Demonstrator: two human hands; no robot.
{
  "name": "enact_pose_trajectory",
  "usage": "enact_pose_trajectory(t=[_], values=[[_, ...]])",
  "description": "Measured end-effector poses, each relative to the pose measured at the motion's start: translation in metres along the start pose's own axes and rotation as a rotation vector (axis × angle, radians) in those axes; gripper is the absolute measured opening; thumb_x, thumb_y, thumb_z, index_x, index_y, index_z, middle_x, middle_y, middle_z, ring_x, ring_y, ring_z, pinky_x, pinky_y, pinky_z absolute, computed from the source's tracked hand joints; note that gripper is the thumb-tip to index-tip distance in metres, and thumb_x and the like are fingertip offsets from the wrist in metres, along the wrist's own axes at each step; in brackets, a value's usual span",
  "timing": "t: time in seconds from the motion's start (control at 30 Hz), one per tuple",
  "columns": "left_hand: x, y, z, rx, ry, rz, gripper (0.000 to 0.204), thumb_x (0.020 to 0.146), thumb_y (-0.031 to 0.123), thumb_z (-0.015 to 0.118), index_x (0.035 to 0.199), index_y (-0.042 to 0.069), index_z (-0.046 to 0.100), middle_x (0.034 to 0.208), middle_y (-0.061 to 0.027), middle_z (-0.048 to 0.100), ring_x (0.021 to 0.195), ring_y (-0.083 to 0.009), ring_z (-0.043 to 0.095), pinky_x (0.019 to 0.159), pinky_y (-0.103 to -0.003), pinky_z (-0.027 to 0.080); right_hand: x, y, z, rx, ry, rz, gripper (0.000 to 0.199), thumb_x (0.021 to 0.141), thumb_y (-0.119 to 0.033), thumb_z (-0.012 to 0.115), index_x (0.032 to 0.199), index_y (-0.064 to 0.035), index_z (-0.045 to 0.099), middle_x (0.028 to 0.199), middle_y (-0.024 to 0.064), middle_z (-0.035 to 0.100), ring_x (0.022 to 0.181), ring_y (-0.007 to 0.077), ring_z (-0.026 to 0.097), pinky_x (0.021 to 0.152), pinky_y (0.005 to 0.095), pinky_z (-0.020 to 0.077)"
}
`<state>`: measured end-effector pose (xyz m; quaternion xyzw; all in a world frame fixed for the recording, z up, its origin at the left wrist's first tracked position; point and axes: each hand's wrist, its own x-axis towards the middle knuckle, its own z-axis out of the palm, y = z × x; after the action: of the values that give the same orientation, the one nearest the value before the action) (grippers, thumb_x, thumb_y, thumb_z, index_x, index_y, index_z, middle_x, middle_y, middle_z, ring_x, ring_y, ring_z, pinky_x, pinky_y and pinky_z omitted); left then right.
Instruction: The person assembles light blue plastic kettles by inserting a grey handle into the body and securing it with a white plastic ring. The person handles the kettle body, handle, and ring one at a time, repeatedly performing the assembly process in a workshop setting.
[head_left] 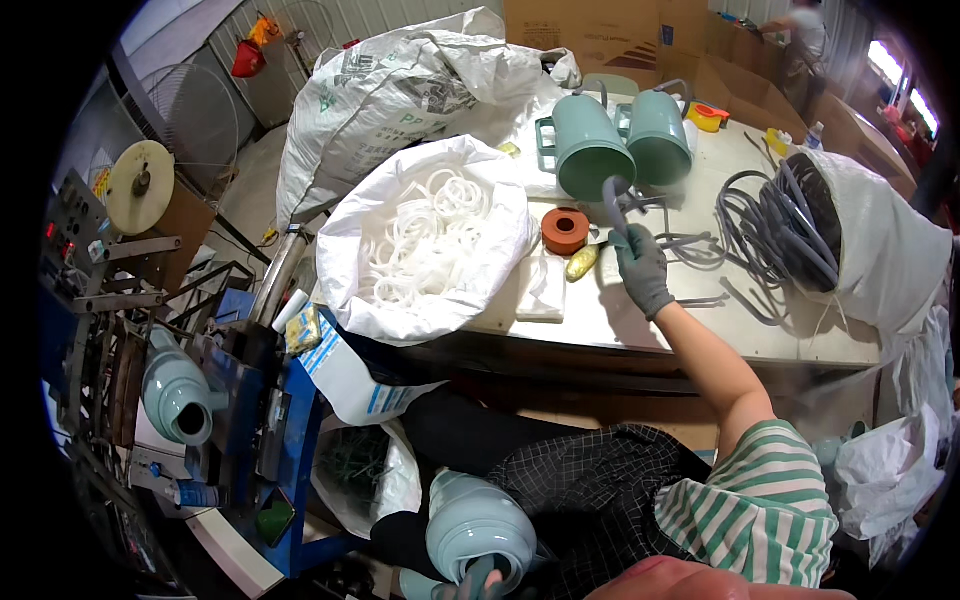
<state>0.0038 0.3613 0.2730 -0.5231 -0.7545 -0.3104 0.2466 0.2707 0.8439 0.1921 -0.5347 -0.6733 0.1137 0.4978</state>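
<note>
Right of the open sack [342, 270] of white rings [435, 240], the gloved right hand [642, 268] has its fingers curled closed around a curved grey strip [613, 195]. On the person's side of the sack is a pale blue vessel [480, 515]; the left hand [482, 585] is at its mouth, finger opening and grip cannot be told. Two green jugs [578, 125] are to the sack's right; a brown roll [566, 240] is nearer it

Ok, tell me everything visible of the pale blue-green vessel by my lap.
The vessel is glossy, pale blue-green, plastic-looking, with a rounded body and stepped rings around an open mouth. It lies tilted beside the checked apron, mouth toward the picture's lower edge. The left grip is at the mouth; whether it holds the vessel is unclear.
</note>
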Motion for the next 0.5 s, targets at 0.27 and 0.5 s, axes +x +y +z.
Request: enact_pose_trajectory(t=[0.27,0.5], values=[[0.027,-0.019,-0.011,0.063,0.362,-0.353,0.073,0.088,0.024,0.067,0.153,0.001,0.045,0.150,-0.0269,0.049,0.133,-0.0414,0.055,0.109,-0.054,0.045,-0.062,-0.175,-0.003,0.682,-0.243,-0.818,0.024,0.080,-0.029,0.085,0.089,-0.0111,0.071,0.085,0.0090,0.069,0.071,0.0299,0.066,0.067,0.0418,0.0501],[0.001,-0.020,-0.008,-0.557,-0.014,-0.396,0.045,0.106,0.034,0.055,0.136,0.002,0.057,0.101,-0.0077,0.062,0.088,-0.0234,0.061,0.080,-0.036,0.051,-0.097,-0.320,-0.033,1.241,-0.674,-1.143,0.045,0.092,-0.045,0.072,0.119,-0.0094,0.075,0.109,0.0128,0.068,0.104,0.0324,0.066,0.090,0.0465,0.0508]])
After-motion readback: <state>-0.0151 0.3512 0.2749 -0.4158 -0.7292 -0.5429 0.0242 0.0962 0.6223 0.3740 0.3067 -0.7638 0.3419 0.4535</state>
